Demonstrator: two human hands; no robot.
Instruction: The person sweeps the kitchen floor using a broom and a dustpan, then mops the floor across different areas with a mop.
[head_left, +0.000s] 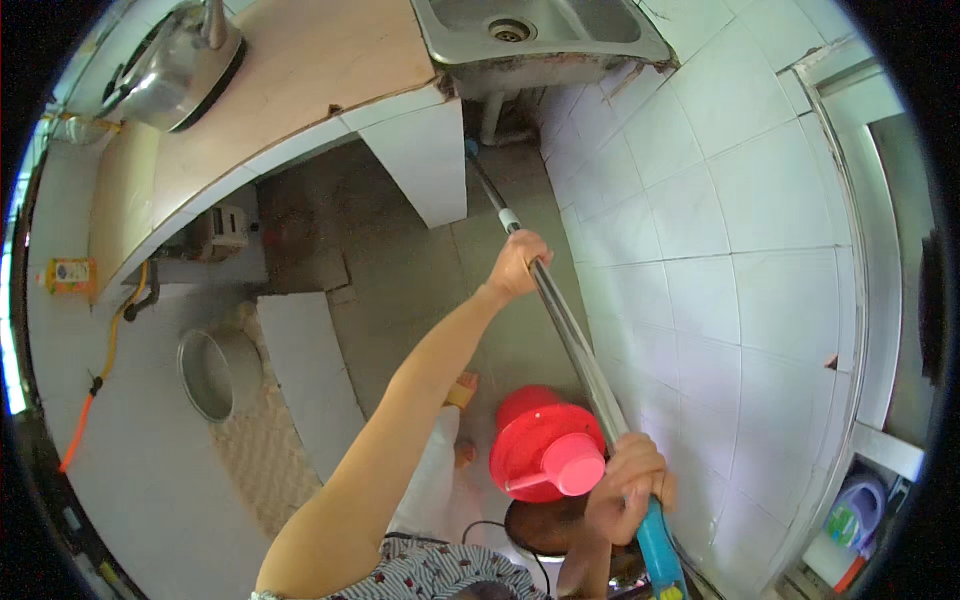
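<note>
Both my hands grip one long metal mop or broom pole (566, 322) that slants from the lower right to the floor under the sink. My left hand (519, 262) is closed around it near a white collar, with the arm stretched out. Closer to my body, my right hand (634, 480) holds it just above its blue grip (661, 551). The pole's far end shows only as a small blue part beside the tiled counter support; its head is hidden. Left of my right hand, a pink dipper (574, 463) lies on a red lid or basin (517, 450).
A steel sink (555, 34) and a tiled counter (300, 75) with a kettle (176, 71) are ahead. A tiled wall (697, 225) runs close along the right. A metal pot (217, 375) stands at left. Near my feet is a dark round lid or pan (544, 525) with a cable.
</note>
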